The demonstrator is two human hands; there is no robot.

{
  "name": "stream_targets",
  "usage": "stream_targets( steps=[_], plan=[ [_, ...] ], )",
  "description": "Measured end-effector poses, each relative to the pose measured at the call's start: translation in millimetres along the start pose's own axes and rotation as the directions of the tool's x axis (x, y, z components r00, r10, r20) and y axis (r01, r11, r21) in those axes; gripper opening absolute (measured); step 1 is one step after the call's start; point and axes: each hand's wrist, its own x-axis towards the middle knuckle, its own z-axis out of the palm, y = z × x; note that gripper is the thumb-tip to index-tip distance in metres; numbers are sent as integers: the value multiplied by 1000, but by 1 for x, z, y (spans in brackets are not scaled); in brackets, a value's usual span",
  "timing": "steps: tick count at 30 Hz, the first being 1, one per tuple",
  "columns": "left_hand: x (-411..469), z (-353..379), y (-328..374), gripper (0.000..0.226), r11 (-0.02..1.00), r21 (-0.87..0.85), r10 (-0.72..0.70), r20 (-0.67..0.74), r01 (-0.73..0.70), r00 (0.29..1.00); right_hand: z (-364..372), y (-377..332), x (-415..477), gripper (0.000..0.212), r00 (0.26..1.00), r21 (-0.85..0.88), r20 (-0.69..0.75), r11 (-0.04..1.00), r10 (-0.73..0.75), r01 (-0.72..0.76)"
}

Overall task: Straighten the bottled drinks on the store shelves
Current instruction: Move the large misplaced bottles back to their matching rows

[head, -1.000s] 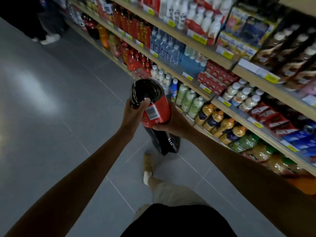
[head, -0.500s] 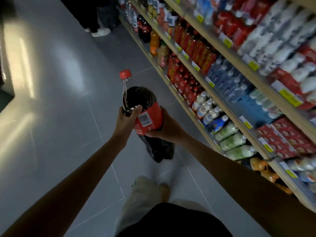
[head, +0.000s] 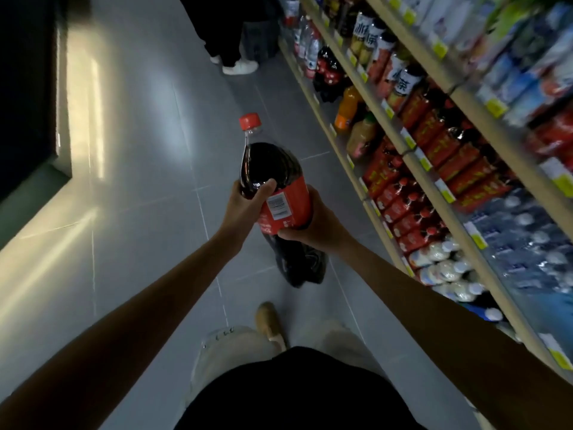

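Observation:
A large cola bottle [head: 276,172] with dark drink, a red label and a red cap is held out over the aisle floor, cap pointing away from me. My left hand [head: 245,209] grips its left side with the thumb over the shoulder. From the right, my right hand [head: 319,225] wraps around the label. The wooden shelves [head: 412,159] run along the right, packed with red bottles, orange juice bottles [head: 347,110], white-capped bottles and water bottles.
A person in dark trousers and white shoes [head: 240,67] stands far down the aisle beside the shelves. A dark wall edge [head: 62,88] bounds the aisle on the left. My feet [head: 269,324] are on the grey tiled floor below the bottle.
I have walked along the aisle, so the shelves slid past and the far person is nearer. The bottle stays in both hands, its cap now fully in view.

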Motion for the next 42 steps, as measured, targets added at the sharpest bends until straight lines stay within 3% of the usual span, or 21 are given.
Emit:
stream_targets(
  steps=[9, 20, 26, 30, 34, 36, 38, 42],
  plan=[
    [192, 9, 52, 59, 999, 38, -21, 68, 19, 997, -55, -8, 174, 104, 996, 119, -64, 992, 58, -50],
    [441, 77, 132, 62, 996, 82, -54, 131, 43, 990, -189, -10, 401, 95, 987, 172, -101, 979, 128, -109],
    [543, 112, 175, 59, 996, 82, -47, 191, 31, 981, -250, -14, 491, 112, 975, 161, -164, 979, 148, -122],
    [611, 135, 187, 57, 991, 129, -75, 262, 42, 962, -276, 0, 543, 108, 944, 189, -275, 973, 182, -133],
    [683, 157, 195, 35, 991, 134, -36, 430, -25, 902, -296, 10, 594, 105, 912, 208, -335, 963, 237, -173],
    [720, 167, 201, 55, 987, 160, -75, 508, -9, 858, -302, 15, 621, 103, 887, 311, -368, 936, 279, -166],
    [758, 176, 206, 71, 981, 192, -113, 564, 3, 818, -306, 20, 646, 104, 836, 421, -433, 896, 336, -142],
    [829, 194, 205, 54, 966, 253, -125, 636, -53, 761, -308, 27, 694, 100, 721, 478, -538, 863, 436, -165]
  ],
)
